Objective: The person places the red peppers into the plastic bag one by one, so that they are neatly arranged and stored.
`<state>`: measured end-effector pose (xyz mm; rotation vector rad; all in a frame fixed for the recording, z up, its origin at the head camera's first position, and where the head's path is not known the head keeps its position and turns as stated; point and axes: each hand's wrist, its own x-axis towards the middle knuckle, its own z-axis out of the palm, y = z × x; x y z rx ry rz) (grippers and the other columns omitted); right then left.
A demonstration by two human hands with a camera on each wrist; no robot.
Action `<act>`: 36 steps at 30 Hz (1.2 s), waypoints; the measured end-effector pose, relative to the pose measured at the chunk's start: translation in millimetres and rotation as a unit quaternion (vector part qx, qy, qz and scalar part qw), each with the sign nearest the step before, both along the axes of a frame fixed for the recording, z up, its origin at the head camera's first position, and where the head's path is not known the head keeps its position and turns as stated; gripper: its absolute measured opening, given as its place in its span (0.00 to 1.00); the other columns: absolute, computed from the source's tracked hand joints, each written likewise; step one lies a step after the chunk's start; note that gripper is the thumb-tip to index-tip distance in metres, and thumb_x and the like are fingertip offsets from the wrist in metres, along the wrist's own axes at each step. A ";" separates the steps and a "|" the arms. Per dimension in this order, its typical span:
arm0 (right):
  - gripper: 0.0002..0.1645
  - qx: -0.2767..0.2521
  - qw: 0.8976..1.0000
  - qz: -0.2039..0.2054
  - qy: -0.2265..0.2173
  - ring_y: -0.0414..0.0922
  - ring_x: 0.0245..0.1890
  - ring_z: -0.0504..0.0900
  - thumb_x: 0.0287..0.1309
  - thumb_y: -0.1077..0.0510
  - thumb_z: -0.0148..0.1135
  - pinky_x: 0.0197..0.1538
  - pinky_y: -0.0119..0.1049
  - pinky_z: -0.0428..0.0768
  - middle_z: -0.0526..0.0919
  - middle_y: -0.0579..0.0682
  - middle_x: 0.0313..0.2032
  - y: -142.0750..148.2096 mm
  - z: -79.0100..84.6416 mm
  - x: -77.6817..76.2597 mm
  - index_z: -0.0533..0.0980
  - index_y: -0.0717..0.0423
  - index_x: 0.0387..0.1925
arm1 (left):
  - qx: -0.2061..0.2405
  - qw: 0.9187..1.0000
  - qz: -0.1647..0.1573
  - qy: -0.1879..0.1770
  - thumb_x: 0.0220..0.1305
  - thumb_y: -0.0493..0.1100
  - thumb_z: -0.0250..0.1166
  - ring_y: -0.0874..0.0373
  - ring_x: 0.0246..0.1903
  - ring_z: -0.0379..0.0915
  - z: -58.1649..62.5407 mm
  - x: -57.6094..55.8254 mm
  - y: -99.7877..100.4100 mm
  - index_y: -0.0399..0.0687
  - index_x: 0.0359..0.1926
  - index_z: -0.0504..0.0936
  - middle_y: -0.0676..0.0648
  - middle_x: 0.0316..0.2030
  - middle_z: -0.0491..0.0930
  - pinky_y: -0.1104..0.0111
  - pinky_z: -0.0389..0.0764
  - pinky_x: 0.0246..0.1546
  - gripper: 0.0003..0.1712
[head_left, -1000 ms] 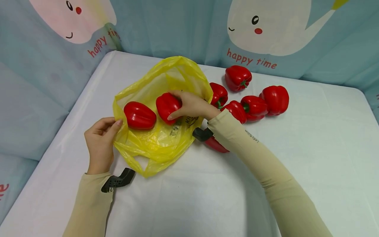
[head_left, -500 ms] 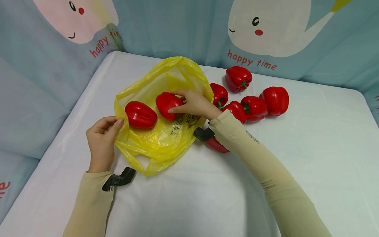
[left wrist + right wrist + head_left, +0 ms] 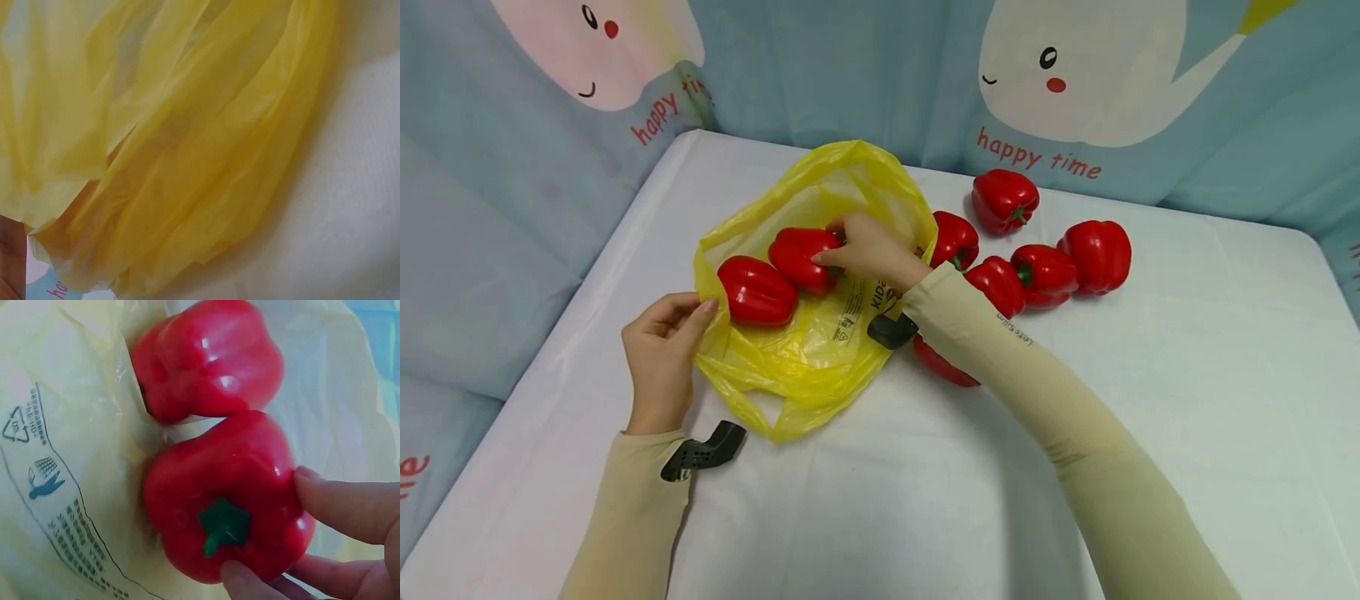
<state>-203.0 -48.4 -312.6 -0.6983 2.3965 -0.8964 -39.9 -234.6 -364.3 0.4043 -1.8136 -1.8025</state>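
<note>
A yellow plastic bag (image 3: 790, 387) lies with its mouth spread toward me. My left hand (image 3: 661, 358) pinches its left rim between thumb and fingers. Inside the bag, my right hand (image 3: 874, 250) holds a red bell pepper (image 3: 800, 257) by its stem end, thumb and fingertips on its sides. A second red bell pepper (image 3: 757, 292) lies against it, to the left. The right wrist view shows the held pepper's green stem (image 3: 225, 522) and the thumb (image 3: 350, 509). Yellow folds of the bag (image 3: 181, 162) fill most of the left wrist view.
Right of the bag, several more red bell peppers lie on the white table (image 3: 1210, 375), among them one at the back (image 3: 1004, 201) and one at the far right (image 3: 1096, 257). Another pepper (image 3: 946, 363) is partly under my right forearm. A printed blue curtain (image 3: 850, 75) hangs behind.
My right hand has moved the held pepper left inside the bag, up against the other one. The left hand keeps its grip on the bag's rim.
</note>
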 end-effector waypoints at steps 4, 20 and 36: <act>0.29 -0.007 1.000 -0.015 0.013 0.44 0.41 0.74 0.59 0.50 0.64 0.45 0.30 0.73 0.80 0.53 0.46 -9.8 -2.4 -1.6 0.72 0.63 0.57 | 0.007 1.000 -0.002 0.008 0.57 0.32 0.67 0.60 0.24 0.69 0.2 -1.1 -0.1 0.32 0.33 0.84 0.49 0.28 0.81 0.79 0.75 0.29 0.05; 0.21 -0.012 0.998 -0.052 0.031 0.42 0.24 0.67 0.59 0.43 0.61 0.25 0.27 0.63 0.69 0.48 0.23 -30.1 -10.8 4.7 0.71 0.58 0.32 | 0.012 1.000 0.009 0.010 0.56 0.32 0.67 0.61 0.23 0.69 2.5 3.1 -1.7 0.33 0.32 0.84 0.50 0.26 0.81 0.79 0.74 0.27 0.04; 0.17 -0.059 0.997 -0.049 0.012 0.40 0.19 0.63 0.49 0.54 0.72 0.23 0.27 0.60 0.66 0.46 0.16 -9.8 -2.2 4.0 0.73 0.59 0.21 | 0.007 1.000 0.005 0.008 0.57 0.33 0.67 0.60 0.23 0.68 4.5 3.9 -1.4 0.35 0.32 0.84 0.49 0.26 0.81 0.79 0.73 0.26 0.03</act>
